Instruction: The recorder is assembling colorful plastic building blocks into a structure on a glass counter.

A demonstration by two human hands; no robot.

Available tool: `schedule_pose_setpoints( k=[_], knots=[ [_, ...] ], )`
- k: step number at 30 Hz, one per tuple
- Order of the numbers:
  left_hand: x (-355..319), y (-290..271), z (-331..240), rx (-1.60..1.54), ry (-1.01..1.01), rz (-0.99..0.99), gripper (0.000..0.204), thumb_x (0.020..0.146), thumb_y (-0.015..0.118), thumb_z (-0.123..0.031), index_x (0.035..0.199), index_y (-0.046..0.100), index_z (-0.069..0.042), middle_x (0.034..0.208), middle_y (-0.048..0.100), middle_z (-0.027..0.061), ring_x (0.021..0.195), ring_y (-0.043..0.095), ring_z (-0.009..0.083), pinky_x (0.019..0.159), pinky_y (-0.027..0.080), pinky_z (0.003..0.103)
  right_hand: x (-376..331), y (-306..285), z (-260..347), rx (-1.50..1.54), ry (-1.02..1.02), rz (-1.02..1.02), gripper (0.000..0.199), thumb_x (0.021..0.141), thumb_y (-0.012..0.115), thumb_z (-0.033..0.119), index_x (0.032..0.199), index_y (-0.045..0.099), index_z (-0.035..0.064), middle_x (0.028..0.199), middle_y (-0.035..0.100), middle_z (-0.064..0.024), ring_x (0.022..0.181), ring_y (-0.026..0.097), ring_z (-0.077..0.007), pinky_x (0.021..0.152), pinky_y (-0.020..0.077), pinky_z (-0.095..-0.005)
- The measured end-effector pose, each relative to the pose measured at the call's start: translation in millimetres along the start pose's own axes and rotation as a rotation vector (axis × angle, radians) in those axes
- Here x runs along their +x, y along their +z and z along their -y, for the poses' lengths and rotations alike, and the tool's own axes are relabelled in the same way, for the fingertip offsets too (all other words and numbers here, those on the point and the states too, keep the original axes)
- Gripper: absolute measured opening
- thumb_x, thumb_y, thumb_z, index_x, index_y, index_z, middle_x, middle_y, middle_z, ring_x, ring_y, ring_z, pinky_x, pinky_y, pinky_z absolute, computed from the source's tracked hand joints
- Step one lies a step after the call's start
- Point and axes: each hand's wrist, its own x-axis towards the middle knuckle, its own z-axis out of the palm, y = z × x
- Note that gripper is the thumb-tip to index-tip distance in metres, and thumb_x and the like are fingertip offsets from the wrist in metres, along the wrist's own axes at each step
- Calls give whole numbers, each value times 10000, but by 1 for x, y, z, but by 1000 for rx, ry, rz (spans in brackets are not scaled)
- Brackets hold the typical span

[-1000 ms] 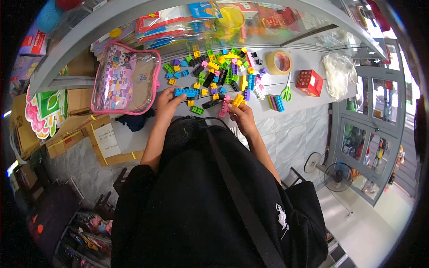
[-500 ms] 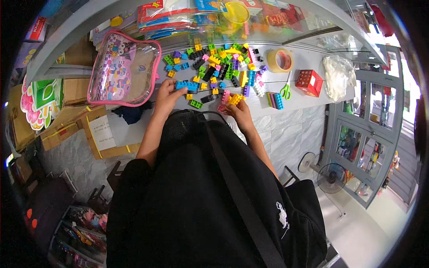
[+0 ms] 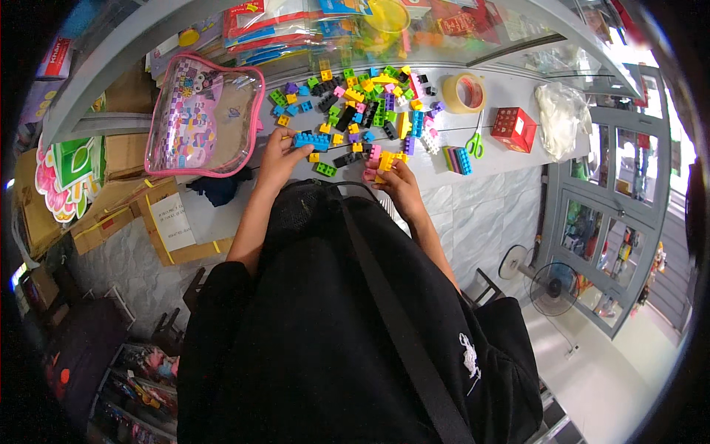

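Our left hand pinches a long blue brick at the worktop edge; our right hand grips yellow-pink bricks; we should align studs squarely before pressing

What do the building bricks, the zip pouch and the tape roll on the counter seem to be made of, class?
Building bricks: probably hard moulded plastic, judging by the bright solid colours and studded blocky shapes. Zip pouch: apparently soft clear vinyl with pink edging; its contents show through and it glints. Tape roll: looks like glossy tan plastic tape; the core's material cannot be told.
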Motion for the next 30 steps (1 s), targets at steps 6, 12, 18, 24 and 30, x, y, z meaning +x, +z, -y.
schedule_pose_setpoints(
  k=[6, 12, 18, 24, 30],
  knots=[
    [0, 0, -2, 29, -23, -27, 361, 766, 664, -43, 1037, 428, -12, 928, 600, 93, 847, 578, 134, 731, 458, 249, -7, -4, -7, -1, 19, -73, 221, 855, 514, 111, 1062, 529, 33, 997, 604, -43, 875, 587, -142, 727, 454, -251],
    [-1, 2, -9, 14, -44, -30, 343, 761, 666, -41, 1026, 451, -3, 915, 599, 84, 858, 580, 133, 729, 457, 243, -7, -20, -16, -103, -9, -172, 253, 843, 561, 162, 1064, 566, 39, 947, 601, -18, 822, 549, -104, 700, 438, -245],
    [0, 2, -5, 12, -3, -51, 338, 738, 701, -86, 971, 465, -25, 856, 635, 74, 786, 573, 108, 695, 440, 242, -2, -32, -14, -152, -40, -203, 254, 839, 568, 164, 1055, 570, 30, 920, 611, -30, 814, 560, -110, 686, 442, -247],
    [-1, -1, -6, 55, -36, -49, 315, 762, 668, -54, 993, 457, -11, 872, 600, 66, 812, 590, 132, 706, 457, 242, 8, -48, -25, -327, -105, -352, 292, 812, 599, 119, 1070, 557, -11, 907, 630, -58, 773, 589, -128, 660, 457, -253],
    [-2, -1, 3, -15, -24, -106, 347, 724, 716, -93, 963, 479, -9, 807, 622, 57, 730, 551, 87, 640, 425, 225, 11, -49, -28, -621, -312, -431, 326, 775, 624, 75, 1071, 548, -36, 904, 642, -111, 769, 602, -151, 708, 473, -275]
  ],
)
